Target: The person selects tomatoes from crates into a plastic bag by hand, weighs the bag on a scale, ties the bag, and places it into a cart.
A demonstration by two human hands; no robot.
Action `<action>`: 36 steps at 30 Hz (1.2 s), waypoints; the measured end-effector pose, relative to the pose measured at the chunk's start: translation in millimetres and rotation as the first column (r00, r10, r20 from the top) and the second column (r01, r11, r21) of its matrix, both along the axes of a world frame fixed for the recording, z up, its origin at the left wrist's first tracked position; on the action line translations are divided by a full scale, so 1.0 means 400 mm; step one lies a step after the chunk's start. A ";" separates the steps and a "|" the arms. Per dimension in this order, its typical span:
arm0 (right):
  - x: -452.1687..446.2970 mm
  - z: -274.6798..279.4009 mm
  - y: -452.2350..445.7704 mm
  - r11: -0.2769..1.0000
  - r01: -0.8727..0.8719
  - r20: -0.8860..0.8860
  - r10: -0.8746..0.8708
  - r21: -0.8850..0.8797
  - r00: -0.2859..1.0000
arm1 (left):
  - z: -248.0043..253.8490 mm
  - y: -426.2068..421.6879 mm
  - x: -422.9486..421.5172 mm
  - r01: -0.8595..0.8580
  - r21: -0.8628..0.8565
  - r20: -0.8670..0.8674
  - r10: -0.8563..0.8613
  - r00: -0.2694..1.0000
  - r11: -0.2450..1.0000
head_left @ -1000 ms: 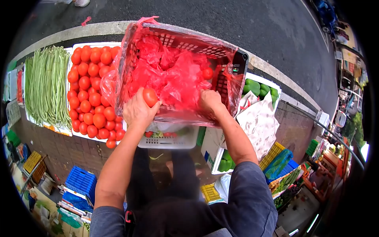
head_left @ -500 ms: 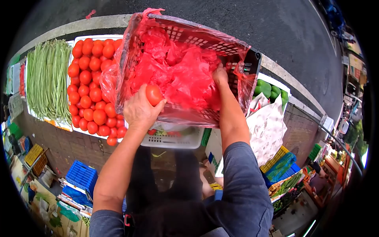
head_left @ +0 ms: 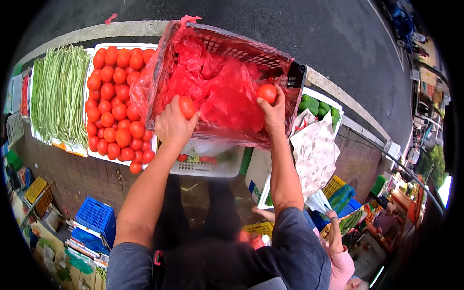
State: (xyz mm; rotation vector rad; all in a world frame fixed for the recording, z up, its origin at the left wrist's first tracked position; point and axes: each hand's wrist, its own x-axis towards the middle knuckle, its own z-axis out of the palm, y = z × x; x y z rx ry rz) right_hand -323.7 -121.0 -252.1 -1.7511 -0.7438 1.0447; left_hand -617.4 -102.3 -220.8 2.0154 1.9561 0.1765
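My left hand [head_left: 175, 124] is closed around a tomato [head_left: 187, 107] at the near left side of a dark plastic crate [head_left: 232, 43]. Another tomato [head_left: 266, 93] sits in the grip of my right hand [head_left: 273, 108], over the crate's right part. Crumpled red plastic bags [head_left: 212, 87] fill the crate, and clear film hangs over its rim. Left of the crate, a white foam box holds many stacked tomatoes [head_left: 115, 113].
Green long beans [head_left: 59, 96] lie at the far left. Green peppers [head_left: 316, 106] are partly under a crumpled pale sheet [head_left: 313, 147] on the right. A white basket [head_left: 212, 166] stands below the crate. A person in pink [head_left: 340, 261] is at lower right.
My right hand has come up from inside the crate with a tomato in it. My left hand still holds its tomato. A person in pink has appeared at lower right.
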 end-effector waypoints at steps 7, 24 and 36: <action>-0.038 0.020 -0.081 0.988 0.110 0.132 -0.124 0.109 0.984 | 0.018 -0.001 -0.005 -0.016 -0.106 0.018 0.018 1.000 0.994; -0.082 0.138 -0.203 0.954 0.067 0.406 -0.187 0.291 0.894 | 0.154 -0.031 -0.037 0.016 -0.332 0.926 0.322 0.197 0.943; -0.352 0.343 -0.181 0.829 -0.383 0.692 -0.007 0.407 0.721 | 0.304 -0.046 0.033 0.381 -0.415 0.622 0.563 -0.545 0.826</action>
